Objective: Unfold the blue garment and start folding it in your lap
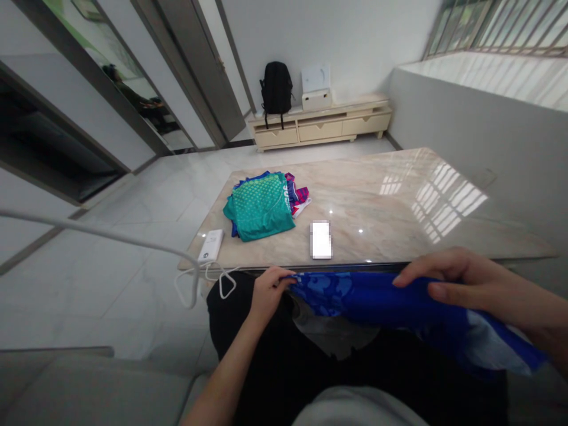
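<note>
A blue patterned garment (377, 302) lies stretched across my lap, just below the near edge of the marble table (399, 201). My left hand (267, 291) pinches its left end. At the right, my right hand (448, 278) grips its upper edge, fingers curled over the cloth. The garment's right part hangs down past my right forearm, showing a pale inner side. On the table's left part sits a pile of folded clothes (261, 204), with a green one on top and blue and pink ones under it.
A white power bank (211, 245) with a white cable (133, 241) lies at the table's near left corner. A small blurred white object (320, 239) rests near the front edge. Beyond stand a low cabinet (319, 127) and a black backpack (276, 89).
</note>
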A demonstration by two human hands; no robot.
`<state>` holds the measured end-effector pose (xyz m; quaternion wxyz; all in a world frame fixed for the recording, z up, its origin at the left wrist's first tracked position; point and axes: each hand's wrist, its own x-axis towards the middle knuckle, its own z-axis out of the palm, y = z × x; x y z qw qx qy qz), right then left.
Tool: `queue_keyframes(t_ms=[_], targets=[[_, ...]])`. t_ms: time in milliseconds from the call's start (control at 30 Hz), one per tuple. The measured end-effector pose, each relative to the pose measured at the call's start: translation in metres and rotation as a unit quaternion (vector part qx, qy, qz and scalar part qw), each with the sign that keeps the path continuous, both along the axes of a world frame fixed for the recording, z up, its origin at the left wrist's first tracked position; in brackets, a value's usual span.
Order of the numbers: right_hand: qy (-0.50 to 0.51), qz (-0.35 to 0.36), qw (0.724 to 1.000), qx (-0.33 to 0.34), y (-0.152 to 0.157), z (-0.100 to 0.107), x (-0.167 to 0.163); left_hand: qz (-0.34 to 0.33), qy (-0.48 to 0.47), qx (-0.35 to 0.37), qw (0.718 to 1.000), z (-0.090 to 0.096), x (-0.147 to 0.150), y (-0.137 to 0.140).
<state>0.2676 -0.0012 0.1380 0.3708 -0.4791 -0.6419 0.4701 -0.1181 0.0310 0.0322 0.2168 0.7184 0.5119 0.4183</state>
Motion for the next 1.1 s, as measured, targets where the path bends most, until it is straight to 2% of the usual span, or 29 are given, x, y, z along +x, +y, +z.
queue_keyframes(t_ms=[100, 167, 233, 300, 367, 433, 533, 600, 667, 767, 833, 967, 1100], targets=[[0.107, 0.025, 0.99, -0.091, 0.003, 0.007, -0.015, 0.021, 0.004, -0.017, 1.0, -0.018, 0.021, 0.01], [0.181, 0.045, 0.97, -0.158, 0.006, 0.011, -0.026, 0.032, 0.004, -0.024, 0.999, -0.021, 0.036, 0.011], [0.259, 0.065, 0.938, -0.221, 0.009, 0.014, -0.037, 0.039, -0.01, -0.006, 0.999, -0.014, 0.053, 0.001], [0.321, 0.069, 0.911, -0.25, 0.007, 0.013, -0.044, 0.003, -0.052, 0.019, 0.998, 0.001, 0.069, -0.023], [0.348, 0.056, 0.904, -0.243, 0.003, 0.01, -0.047, -0.092, -0.124, 0.013, 0.988, 0.019, 0.083, -0.055], [0.347, 0.042, 0.91, -0.223, -0.004, 0.005, -0.046, -0.148, -0.19, -0.013, 0.97, 0.032, 0.095, -0.084], [0.328, 0.037, 0.921, -0.206, -0.012, -0.001, -0.045, -0.153, -0.206, -0.036, 0.966, 0.038, 0.11, -0.106], [0.301, 0.023, 0.931, -0.204, -0.017, -0.002, -0.047, -0.13, -0.187, -0.051, 0.972, 0.037, 0.117, -0.104], [0.261, -0.021, 0.944, -0.202, -0.021, -0.002, -0.051, -0.112, -0.176, -0.049, 0.977, 0.039, 0.121, -0.095], [0.204, -0.088, 0.958, -0.182, -0.022, -0.005, -0.052, -0.104, -0.176, -0.011, 0.979, 0.047, 0.121, -0.08], [0.183, -0.1, 0.964, -0.164, -0.021, -0.009, -0.049, -0.104, -0.175, 0.011, 0.979, 0.052, 0.117, -0.072], [0.174, -0.127, 0.965, -0.147, -0.018, -0.014, -0.044, -0.11, -0.147, -0.018, 0.983, 0.053, 0.109, -0.064], [0.198, -0.181, 0.95, -0.158, -0.02, -0.007, -0.054, -0.122, -0.124, -0.068, 0.982, 0.036, 0.113, -0.065]])
